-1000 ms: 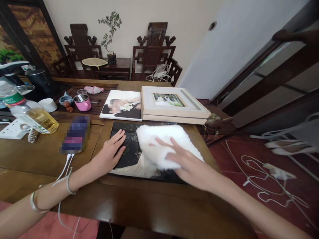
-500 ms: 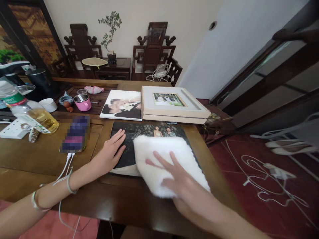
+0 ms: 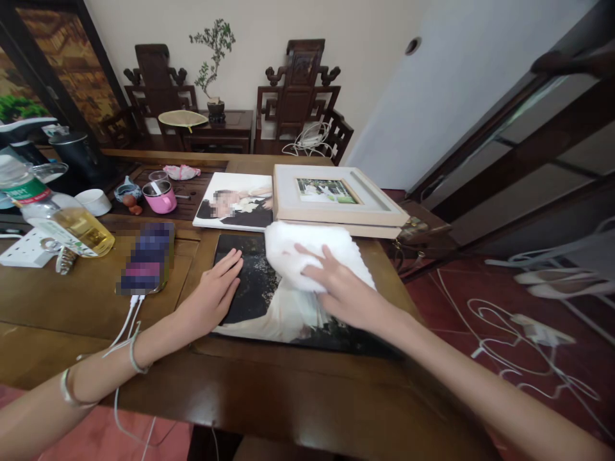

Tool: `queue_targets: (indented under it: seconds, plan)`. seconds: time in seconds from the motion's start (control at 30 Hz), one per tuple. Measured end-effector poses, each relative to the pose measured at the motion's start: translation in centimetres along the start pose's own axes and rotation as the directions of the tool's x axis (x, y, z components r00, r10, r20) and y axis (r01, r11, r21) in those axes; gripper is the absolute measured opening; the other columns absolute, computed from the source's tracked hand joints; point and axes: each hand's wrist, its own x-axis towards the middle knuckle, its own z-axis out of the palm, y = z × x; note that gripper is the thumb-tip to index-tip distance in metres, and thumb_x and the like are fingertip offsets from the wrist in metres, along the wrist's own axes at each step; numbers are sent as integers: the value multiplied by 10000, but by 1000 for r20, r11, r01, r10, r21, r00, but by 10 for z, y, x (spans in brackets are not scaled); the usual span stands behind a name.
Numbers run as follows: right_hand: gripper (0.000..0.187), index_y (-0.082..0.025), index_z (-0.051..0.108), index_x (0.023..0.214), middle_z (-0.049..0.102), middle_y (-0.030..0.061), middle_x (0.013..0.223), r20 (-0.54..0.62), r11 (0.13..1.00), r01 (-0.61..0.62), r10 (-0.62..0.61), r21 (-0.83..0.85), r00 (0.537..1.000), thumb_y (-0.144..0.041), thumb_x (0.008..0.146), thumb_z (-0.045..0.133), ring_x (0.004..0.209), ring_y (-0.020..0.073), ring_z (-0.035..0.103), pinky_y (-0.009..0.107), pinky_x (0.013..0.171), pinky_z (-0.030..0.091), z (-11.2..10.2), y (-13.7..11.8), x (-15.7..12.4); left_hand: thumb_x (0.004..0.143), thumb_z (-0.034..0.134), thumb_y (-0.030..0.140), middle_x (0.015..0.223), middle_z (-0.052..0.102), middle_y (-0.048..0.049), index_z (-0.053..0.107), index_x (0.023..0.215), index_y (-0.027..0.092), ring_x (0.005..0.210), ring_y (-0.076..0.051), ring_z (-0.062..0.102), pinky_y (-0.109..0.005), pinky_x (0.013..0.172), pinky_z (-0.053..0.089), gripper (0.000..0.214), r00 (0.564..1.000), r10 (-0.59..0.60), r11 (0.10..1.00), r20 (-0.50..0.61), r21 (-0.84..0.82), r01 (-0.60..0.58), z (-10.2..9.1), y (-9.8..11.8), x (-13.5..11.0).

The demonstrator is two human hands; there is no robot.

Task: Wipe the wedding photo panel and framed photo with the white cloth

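A large dark wedding photo print (image 3: pixel 250 307) lies flat near the right end of the wooden table. On its left edge rests my left hand (image 3: pixel 218 285), open and flat, with the fingers stretched out. My right hand (image 3: pixel 336 278) holds a fluffy white cloth (image 3: pixel 288 240) down against the print's upper part, fingers spread over the top of the cloth. The cloth covers the couple's upper bodies. Below it, a pale dress shows in the photo.
Behind the print are a white-edged photo panel (image 3: pixel 235 218) and stacked pale frames (image 3: pixel 331 214). To the left lie a phone (image 3: pixel 147 259) on charging cables, a bottle (image 3: pixel 72 221), a pink cup (image 3: pixel 161 197) and a power strip (image 3: pixel 29 250). Cables (image 3: pixel 504 358) lie on the floor at right.
My right hand has slid the white cloth up and away from me over the print, uncovering its lower part. My left hand has stayed in place.
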Motion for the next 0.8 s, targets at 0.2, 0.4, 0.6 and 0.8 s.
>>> queue_targets:
  seconds: [0.2,0.4,0.6,0.8]
  plan:
    - [537,-124,589,1008,451,203,1411,15,1000,4,-4,-25,1000,103,584,350,1385,342,138,697,1053,188,2,-1,10,970,322,189,1488,362,-139,413,1377,143,1397,-238,287,-481,1113,309,419,1000,17,1000,-13,-6,-17,-1,-1,0]
    - [414,-183,661,820,399,110,1458,74,992,125,-126,26,989,89,636,409,1388,362,145,734,1036,136,13,-67,-43,972,303,186,1488,349,-169,425,1360,82,1401,-233,278,-468,1121,297,420,1000,2,1000,-2,11,-2,0,0,-1]
    - [376,-231,639,865,439,15,1443,170,966,202,-230,163,958,24,664,450,1388,253,250,536,1130,220,-19,-92,-62,971,315,197,1483,361,-161,431,1361,106,1397,-239,286,-473,1118,300,417,1000,18,1000,1,8,-18,0,-1,1]
    - [566,-167,610,998,387,138,1469,95,997,-23,16,75,995,82,555,362,1403,287,142,627,1100,183,-7,-34,-19,972,323,203,1489,360,-138,425,1373,141,1398,-242,283,-476,1119,299,418,1000,8,1000,-16,-10,-9,2,-2,-1]
